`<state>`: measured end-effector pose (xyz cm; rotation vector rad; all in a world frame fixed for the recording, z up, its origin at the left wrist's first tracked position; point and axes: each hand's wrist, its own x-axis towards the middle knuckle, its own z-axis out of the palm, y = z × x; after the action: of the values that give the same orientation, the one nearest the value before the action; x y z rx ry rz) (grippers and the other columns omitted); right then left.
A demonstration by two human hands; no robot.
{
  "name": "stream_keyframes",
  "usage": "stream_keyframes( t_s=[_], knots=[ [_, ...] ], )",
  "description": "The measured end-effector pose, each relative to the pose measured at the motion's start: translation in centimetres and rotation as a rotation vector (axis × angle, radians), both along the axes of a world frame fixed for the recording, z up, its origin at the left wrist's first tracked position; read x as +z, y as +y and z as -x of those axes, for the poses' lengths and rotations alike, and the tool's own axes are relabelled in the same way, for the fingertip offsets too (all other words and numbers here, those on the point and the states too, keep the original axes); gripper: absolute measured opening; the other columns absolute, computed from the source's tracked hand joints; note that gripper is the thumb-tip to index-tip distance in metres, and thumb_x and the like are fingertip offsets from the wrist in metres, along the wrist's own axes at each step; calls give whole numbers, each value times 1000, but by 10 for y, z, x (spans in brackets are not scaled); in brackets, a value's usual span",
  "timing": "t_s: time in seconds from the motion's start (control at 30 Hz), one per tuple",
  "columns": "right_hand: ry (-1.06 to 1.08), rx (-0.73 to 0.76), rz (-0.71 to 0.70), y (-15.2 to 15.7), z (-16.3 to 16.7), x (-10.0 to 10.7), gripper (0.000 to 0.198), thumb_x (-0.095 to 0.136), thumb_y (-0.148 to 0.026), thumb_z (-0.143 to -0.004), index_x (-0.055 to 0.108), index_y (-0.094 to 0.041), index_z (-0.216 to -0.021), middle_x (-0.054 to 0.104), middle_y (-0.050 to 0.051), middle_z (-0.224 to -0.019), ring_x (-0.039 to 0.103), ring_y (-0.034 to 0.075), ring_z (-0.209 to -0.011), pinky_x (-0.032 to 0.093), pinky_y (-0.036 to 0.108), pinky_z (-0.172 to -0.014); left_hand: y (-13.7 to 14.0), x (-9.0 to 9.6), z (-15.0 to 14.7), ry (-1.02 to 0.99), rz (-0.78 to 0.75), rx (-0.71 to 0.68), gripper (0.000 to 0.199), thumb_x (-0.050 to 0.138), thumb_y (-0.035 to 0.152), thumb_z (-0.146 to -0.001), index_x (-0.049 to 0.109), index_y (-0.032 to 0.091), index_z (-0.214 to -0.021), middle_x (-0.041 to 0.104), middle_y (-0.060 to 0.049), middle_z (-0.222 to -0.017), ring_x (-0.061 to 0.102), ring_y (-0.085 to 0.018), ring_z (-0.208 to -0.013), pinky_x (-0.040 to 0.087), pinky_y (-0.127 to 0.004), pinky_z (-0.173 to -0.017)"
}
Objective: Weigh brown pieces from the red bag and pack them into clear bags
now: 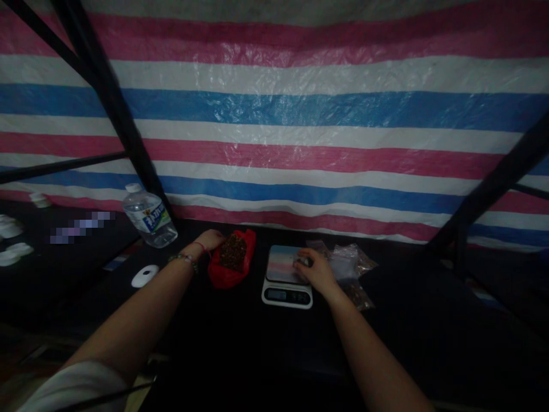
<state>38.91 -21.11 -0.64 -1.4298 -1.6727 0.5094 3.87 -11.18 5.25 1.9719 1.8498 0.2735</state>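
My left hand (209, 239) grips the upper left edge of a red plastic bag (227, 279), its fingertips partly hidden there. Inside the rolled-open bag lies a heap of small reddish-brown dried pieces (233, 252). To its right stands a white kitchen scale (286, 303) with a shiny metal plate; its display is too dim to read. Over the right side of that plate, my right hand (316, 270) has its fingers curled into a pinch; whatever they hold is too small to make out. Just beyond this hand are several clear zip bags (349, 266) with brownish contents.
A large clear plastic bottle (151, 217) stands at the back left, with a white rounded object (144, 276) in front. White lidded tubs (11, 226) sit at far left. Dark metal frame bars (115, 109) rise before a striped plastic sheet (291, 109). The tabletop (249, 355) is black.
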Motion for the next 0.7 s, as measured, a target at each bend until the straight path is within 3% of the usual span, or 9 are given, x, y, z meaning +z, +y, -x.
stream_keyframes(
  t_s=[0.13,0.27,0.53,0.7],
  knots=[
    [-7,-21,-20,1,0,-1,35,69,-30,-71,64,-20,-104,70,7,-103,63,24,-101,46,42,-93,6,9,-3,-11,21,1,24,55,31,-71,72,16,-78,73,-8,-78,68,-21,-73,50,-24,-62],
    [-26,-55,-59,-1,2,2,34,68,-31,-71,65,-20,-103,70,7,-105,62,24,-103,45,41,-94,0,20,-5,-23,-131,0,32,47,35,-75,72,19,-89,72,-4,-80,67,-20,-79,49,-24,-67],
    [-49,-59,-54,-2,5,0,36,68,-33,-72,65,-21,-106,70,7,-105,62,25,-103,46,42,-93,-14,-5,-9,61,-255,-28,30,46,33,-78,70,19,-89,71,-6,-89,65,-20,-80,47,-27,-71],
    [-70,-48,-54,0,4,-3,35,67,-33,-72,65,-21,-106,70,6,-105,62,25,-103,46,42,-93,-10,-1,-15,39,-517,-36,31,45,28,-81,69,17,-98,70,-8,-102,62,-22,-96,45,-29,-90]
  ],
)
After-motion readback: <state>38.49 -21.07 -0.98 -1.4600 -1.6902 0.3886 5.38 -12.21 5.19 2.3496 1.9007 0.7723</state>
